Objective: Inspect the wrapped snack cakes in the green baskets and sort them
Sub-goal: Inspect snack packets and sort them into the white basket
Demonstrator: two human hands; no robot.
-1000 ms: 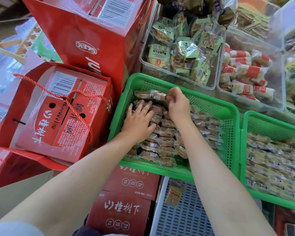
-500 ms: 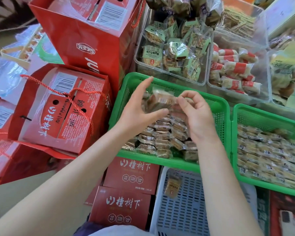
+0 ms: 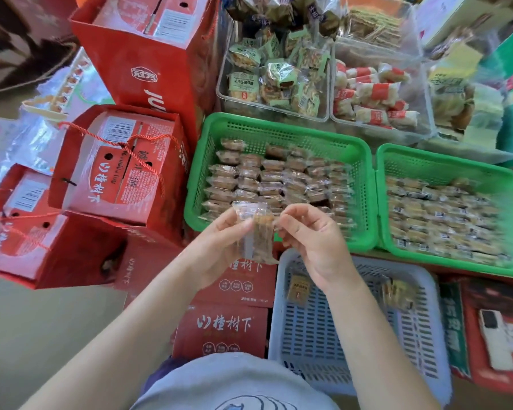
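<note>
Now both hands have drawn back from the green basket [image 3: 365,184]; left hand [image 3: 219,247] and right hand [image 3: 311,241] pinch one snack cake [image 3: 259,238].

I see bright, even daylight with soft shadows, motion blur smearing the wrapped cake [image 3: 256,232] at my fingertips [image 3: 282,221], glare on clear wrappers beyond them, and wide-angle bending toward the edges.

Both hands have drawn back from the left green basket [image 3: 279,125] toward frame center; the left hand [image 3: 219,247] and right hand [image 3: 314,244] now pinch one wrapped cake [image 3: 259,232], upright, lower than before.
</note>
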